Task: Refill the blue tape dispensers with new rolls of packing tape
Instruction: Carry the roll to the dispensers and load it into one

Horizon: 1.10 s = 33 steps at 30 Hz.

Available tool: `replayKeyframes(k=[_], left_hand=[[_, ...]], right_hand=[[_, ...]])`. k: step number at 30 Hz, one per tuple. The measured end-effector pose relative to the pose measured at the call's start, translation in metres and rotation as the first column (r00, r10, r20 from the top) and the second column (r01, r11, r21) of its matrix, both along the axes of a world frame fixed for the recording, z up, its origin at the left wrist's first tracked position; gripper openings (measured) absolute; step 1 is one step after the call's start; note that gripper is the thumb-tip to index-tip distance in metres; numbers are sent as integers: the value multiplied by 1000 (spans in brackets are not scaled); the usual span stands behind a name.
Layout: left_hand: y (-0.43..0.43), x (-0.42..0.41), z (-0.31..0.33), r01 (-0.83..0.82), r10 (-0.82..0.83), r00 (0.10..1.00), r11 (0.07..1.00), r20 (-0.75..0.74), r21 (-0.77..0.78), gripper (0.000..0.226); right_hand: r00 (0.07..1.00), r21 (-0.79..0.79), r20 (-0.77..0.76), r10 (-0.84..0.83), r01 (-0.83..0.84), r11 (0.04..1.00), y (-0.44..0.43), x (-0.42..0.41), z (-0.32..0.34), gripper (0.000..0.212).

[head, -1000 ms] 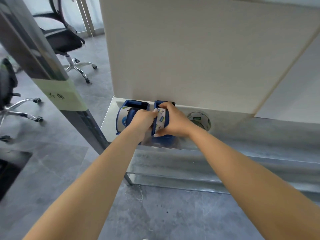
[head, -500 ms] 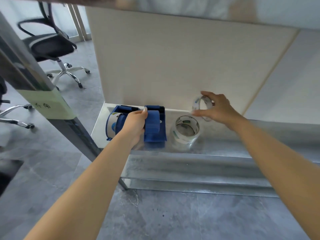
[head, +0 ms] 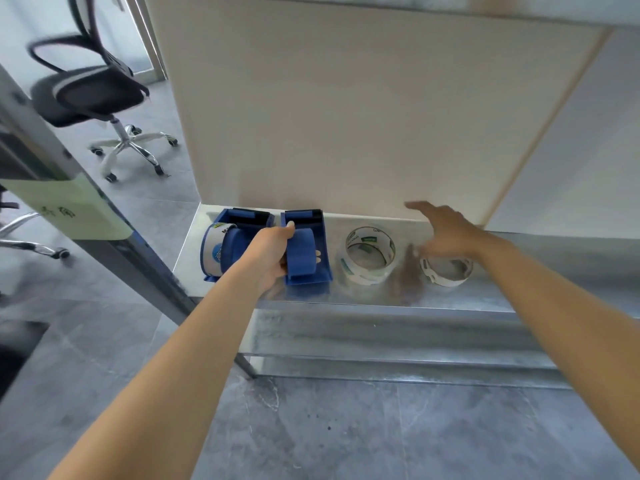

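Two blue tape dispensers stand side by side on a metal shelf (head: 519,282). The left dispenser (head: 221,247) carries a white-labelled roll. The right dispenser (head: 306,252) has a bare blue hub, and my left hand (head: 272,256) grips it from the left side. To its right lies a full roll of clear packing tape (head: 369,254), flat on the shelf. Further right lies a thin, nearly empty tape ring (head: 446,271). My right hand (head: 446,230) hovers open just above that ring, fingers spread and blurred, holding nothing.
A beige panel (head: 346,116) rises right behind the shelf. A slanted metal post (head: 104,230) with a pale green label stands at the left. A black office chair (head: 93,95) sits on the grey tiled floor behind it.
My right hand pulled the thin ring off the right dispenser, carried it rightward and let it go on the shelf. My left hand stayed on the dispenser.
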State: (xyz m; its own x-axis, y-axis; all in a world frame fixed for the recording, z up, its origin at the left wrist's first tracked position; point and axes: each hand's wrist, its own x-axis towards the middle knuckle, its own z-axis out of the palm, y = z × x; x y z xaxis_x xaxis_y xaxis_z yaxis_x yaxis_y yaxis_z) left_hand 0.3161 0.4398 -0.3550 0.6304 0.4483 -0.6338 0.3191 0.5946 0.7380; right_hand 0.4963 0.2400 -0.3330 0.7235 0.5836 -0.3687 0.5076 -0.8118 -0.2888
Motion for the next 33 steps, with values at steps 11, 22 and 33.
replayKeyframes(k=[11,22,33], left_hand=[[1,-13,-3,62,-62,998,973,-7,222,19],[-12,-19,-7,-64,49,991,991,128,115,14],[-25,-18,4,-25,11,974,998,226,59,35]], right_hand=[[996,-204,25,83,-76,976,78,-54,-4,94],[859,641,-456,233,135,756,30,-63,8,73],[885,729,-377,271,103,676,37,-93,-6,74]])
